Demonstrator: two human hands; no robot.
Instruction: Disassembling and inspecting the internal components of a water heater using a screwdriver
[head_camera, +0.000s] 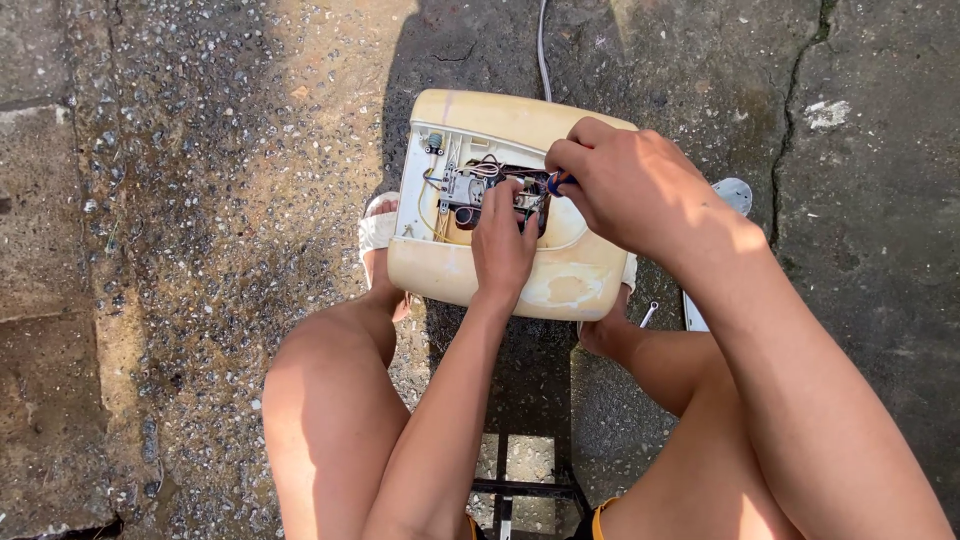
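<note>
A cream plastic appliance housing (480, 275) rests upside down across my feet, its open cavity showing wires and a small metal mechanism (462, 186). My left hand (503, 243) presses down on the parts in the middle of the cavity. My right hand (625, 185) is closed around a screwdriver with a blue and red handle (557, 183); its tip points into the mechanism and is hidden by my left fingers.
Rough concrete ground lies all around, cracked at the right. A grey cable (541, 50) runs away from the housing's far edge. A white plate-like part (737, 192) and a small metal tool (648, 314) lie by my right leg. A dark stool frame (525, 487) shows between my knees.
</note>
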